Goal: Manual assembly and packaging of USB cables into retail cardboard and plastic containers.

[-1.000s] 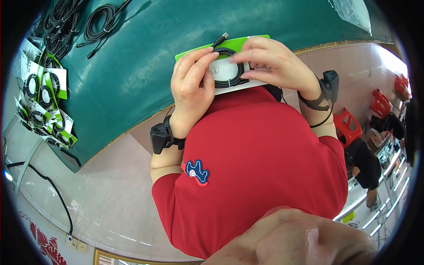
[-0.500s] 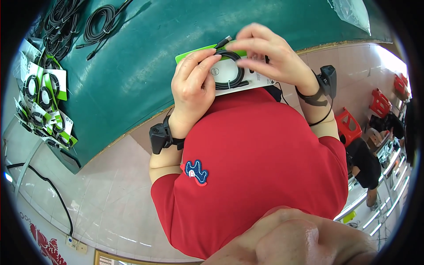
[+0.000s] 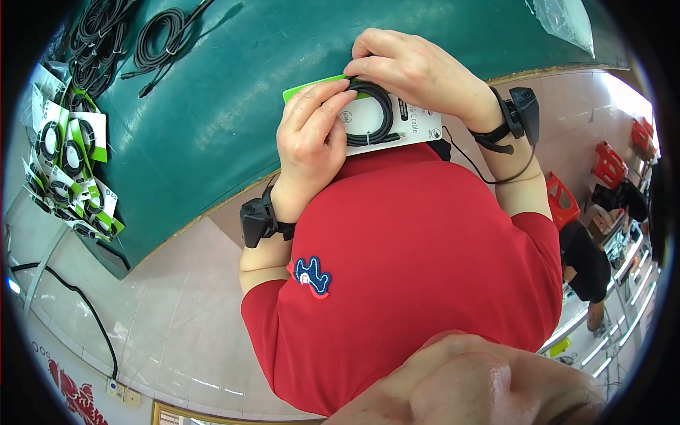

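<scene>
A black coiled USB cable [image 3: 388, 122] lies on a white and green backing card [image 3: 430, 127] at the near edge of the table, close to my red shirt. My left hand [image 3: 309, 134] is closed over the card's left side, its fingertips pressing on the coil's upper left. Above the coil, my right hand [image 3: 411, 71] pinches at the cable's upper end, with thumb and fingers together. The plug there is hidden by those fingers. A second plug end [image 3: 397, 135] shows at the coil's lower right, beside a light tie.
Carded cables [image 3: 71, 163] are heaped at the table's left end. Behind them lie loose black cables [image 3: 99, 46] and a tied coil [image 3: 159, 42]. A clear plastic bag [image 3: 567, 25] rests at the far right. Red stools [image 3: 610, 164] and a person [image 3: 586, 265] are off to the right.
My right hand has moved left and closed over the plug that stuck out above the card. My left hand has stayed in place on the card.
</scene>
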Demonstrator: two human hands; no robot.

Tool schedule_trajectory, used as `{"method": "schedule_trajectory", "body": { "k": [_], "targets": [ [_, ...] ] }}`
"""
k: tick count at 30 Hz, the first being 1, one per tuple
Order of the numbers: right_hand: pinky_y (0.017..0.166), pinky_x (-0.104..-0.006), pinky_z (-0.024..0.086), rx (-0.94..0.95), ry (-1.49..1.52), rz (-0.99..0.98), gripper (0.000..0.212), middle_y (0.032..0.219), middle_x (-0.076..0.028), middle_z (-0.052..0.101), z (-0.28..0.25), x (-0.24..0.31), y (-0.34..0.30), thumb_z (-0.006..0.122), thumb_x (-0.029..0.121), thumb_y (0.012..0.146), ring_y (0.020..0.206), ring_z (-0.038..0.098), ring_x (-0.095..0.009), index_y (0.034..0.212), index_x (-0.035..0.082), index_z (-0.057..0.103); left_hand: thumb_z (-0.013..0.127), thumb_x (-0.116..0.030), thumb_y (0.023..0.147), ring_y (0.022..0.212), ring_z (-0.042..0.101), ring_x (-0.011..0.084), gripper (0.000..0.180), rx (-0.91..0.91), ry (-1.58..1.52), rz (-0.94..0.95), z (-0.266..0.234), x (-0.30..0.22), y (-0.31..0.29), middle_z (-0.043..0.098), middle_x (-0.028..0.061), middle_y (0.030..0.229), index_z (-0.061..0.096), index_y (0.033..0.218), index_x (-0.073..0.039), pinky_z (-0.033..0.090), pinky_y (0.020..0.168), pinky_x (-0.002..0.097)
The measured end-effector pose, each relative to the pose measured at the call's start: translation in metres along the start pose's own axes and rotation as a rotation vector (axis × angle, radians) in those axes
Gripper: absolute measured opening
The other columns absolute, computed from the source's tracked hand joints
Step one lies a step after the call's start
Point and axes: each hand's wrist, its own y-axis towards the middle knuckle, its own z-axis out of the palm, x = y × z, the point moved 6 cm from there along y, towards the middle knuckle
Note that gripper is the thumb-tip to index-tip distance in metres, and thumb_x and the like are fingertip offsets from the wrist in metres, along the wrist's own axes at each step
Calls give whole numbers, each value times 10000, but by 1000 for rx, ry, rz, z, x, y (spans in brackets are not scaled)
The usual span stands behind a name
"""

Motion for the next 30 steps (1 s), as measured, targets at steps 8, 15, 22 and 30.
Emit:
{"method": "schedule_trajectory", "body": {
  "k": [8,15,22,30],
  "targets": [
    [706,-348,557,-28,-6,13,226,985,-96,622,0,-1,-5,711,14,817,842,652,-266,1042,6,685,617,145,732,1022,684,302,372,4,4,-1,-1,-1,0,714,103,1131,733,1046,-17,550,886,394],
    [670,-337,535,-95,54,28,215,969,-97,619,-6,-1,-9,744,30,854,821,634,-262,1058,6,683,621,142,731,1027,681,304,366,16,24,8,-1,-1,0,711,105,1130,733,1041,-17,550,884,395],
    [605,-318,495,-129,129,345,267,908,-73,600,-5,25,-34,807,81,831,663,597,-200,1059,24,681,626,156,763,1022,685,285,365,9,37,-3,-1,-2,-1,721,95,1131,755,1045,-38,539,883,375],
    [584,-311,494,-157,87,426,234,905,-55,595,9,21,-36,767,17,826,629,594,-159,1039,34,672,617,151,721,1035,686,308,390,44,20,32,-2,-2,-2,710,109,1129,732,1058,-9,554,885,398]
  ]
}}
